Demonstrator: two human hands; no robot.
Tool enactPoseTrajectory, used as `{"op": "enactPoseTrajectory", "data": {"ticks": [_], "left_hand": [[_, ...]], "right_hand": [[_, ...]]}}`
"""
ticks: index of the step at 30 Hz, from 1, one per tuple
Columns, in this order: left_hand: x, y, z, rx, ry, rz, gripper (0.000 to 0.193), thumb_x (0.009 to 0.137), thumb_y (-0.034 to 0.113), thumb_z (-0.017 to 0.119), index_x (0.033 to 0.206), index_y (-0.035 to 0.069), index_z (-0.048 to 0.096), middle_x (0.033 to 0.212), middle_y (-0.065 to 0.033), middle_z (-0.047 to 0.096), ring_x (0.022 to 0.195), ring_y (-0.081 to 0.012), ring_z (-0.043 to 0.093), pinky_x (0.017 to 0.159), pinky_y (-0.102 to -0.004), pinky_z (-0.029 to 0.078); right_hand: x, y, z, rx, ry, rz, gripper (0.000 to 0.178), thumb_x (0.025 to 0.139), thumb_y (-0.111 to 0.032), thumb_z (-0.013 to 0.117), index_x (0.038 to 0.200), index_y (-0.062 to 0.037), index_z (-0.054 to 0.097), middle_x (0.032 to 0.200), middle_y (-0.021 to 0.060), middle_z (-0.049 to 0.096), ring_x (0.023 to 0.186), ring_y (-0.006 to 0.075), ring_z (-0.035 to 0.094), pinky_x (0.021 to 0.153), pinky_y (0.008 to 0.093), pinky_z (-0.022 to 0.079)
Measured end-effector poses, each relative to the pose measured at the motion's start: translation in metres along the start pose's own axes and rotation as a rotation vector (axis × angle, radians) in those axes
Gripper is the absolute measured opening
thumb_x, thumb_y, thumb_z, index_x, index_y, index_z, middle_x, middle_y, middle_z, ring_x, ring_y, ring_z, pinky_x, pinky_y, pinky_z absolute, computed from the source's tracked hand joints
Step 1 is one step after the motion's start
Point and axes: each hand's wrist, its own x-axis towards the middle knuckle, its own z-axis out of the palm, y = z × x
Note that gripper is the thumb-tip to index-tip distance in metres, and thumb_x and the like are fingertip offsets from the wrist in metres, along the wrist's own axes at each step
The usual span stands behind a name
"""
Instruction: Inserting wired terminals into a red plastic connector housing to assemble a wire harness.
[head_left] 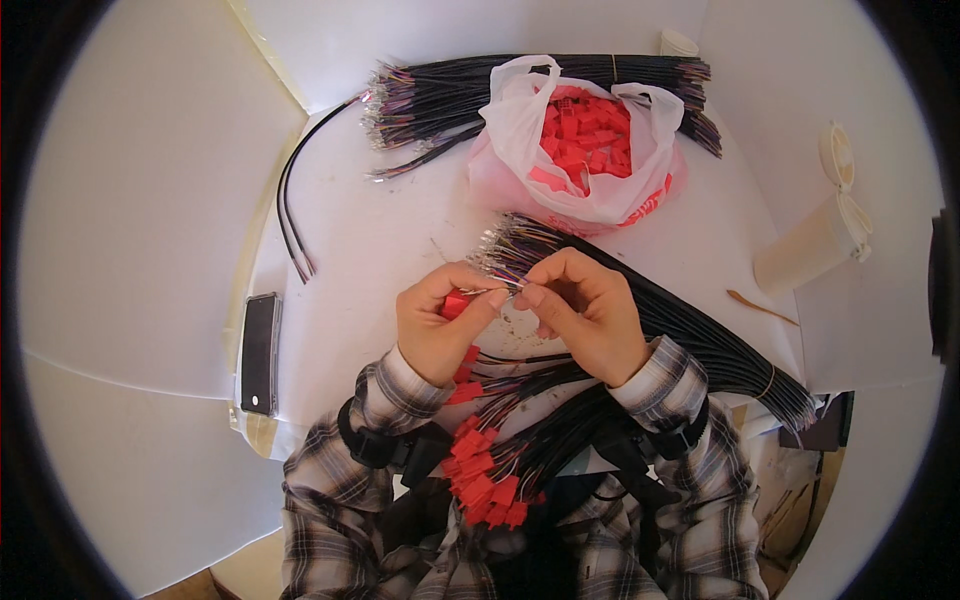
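Note:
My two hands meet at mid-table over the stripped end of a black cable bundle (pixel 650 305). My left hand (pixel 430 320) is closed round a red plastic connector (pixel 456 304), its thumb and forefinger pinching close to fine wire ends. Fingertips of my right hand (pixel 595 315) pinch thin coloured wires (pixel 512 280) with metal tips, just right of the left thumb. Exactly where the wires meet the connector is hidden by my fingers. Below, near my body, lie black cables (pixel 565 430) fitted with several red connectors (pixel 480 470).
Behind my hands stands a white plastic bag (pixel 505 165) of red connectors (pixel 585 135). Another cable bundle (pixel 440 90) lies behind it, with two loose cables (pixel 290 205) at left. A phone (pixel 261 352) rests at the left edge; a cream flip-lid container (pixel 810 245) and brown stick (pixel 762 306) are right.

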Motion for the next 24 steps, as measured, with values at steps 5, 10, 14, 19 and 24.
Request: {"op": "enactPoseTrajectory", "data": {"ticks": [5, 10, 14, 19, 24], "left_hand": [[0.002, -0.001, -0.003, 0.149, -0.036, 0.192, 0.009, 0.077, -0.002, 0.057, 0.086, -0.001, 0.058, 0.075, -0.0056, 0.057, 0.062, -0.0079, 0.050, 0.056, -0.0200, 0.041], [0.000, 0.004, -0.001, 0.182, -0.038, 0.158, 0.015, 0.077, -0.001, 0.058, 0.092, 0.000, 0.061, 0.078, -0.0059, 0.059, 0.071, -0.0089, 0.053, 0.064, -0.0204, 0.041], [-0.003, 0.008, -0.001, 0.160, -0.049, 0.119, 0.018, 0.079, -0.001, 0.055, 0.097, 0.000, 0.060, 0.079, -0.0066, 0.059, 0.067, -0.0090, 0.053, 0.061, -0.0203, 0.041], [-0.003, 0.007, -0.001, 0.127, -0.047, 0.109, 0.018, 0.081, 0.000, 0.052, 0.098, -0.002, 0.059, 0.082, -0.0080, 0.059, 0.066, -0.0097, 0.054, 0.059, -0.0210, 0.043], [0.001, 0.002, -0.004, -0.182, -0.123, -0.078, 0.028, 0.088, 0.014, 0.043, 0.111, 0.001, 0.052, 0.076, -0.0066, 0.054, 0.052, -0.0108, 0.045, 0.050, -0.0205, 0.038]], "right_hand": [[0.005, 0.005, 0.003, -0.080, -0.078, -0.145, 0.009, 0.080, -0.004, 0.058, 0.084, 0.0024, 0.054, 0.066, -0.0015, 0.052, 0.058, 0.0011, 0.044, 0.050, 0.0172, 0.037], [0.007, -0.005, 0.002, 0.019, -0.044, -0.047, 0.009, 0.078, -0.004, 0.059, 0.083, 0.0021, 0.055, 0.068, -0.0012, 0.053, 0.060, 0.0011, 0.044, 0.052, 0.0171, 0.037], [0.009, -0.007, 0.007, 0.028, 0.010, -0.067, 0.008, 0.077, -0.003, 0.060, 0.082, 0.0018, 0.055, 0.069, -0.0012, 0.054, 0.060, 0.0018, 0.046, 0.052, 0.0171, 0.038], [0.013, -0.008, 0.007, -0.083, 0.018, -0.137, 0.011, 0.074, -0.003, 0.064, 0.079, 0.0022, 0.056, 0.070, -0.0001, 0.054, 0.059, 0.0028, 0.045, 0.052, 0.0173, 0.038], [0.020, -0.005, 0.010, 0.003, 0.105, -0.157, 0.010, 0.072, -0.003, 0.064, 0.077, 0.0009, 0.057, 0.071, 0.0002, 0.054, 0.060, 0.0036, 0.046, 0.052, 0.0188, 0.038]]}}
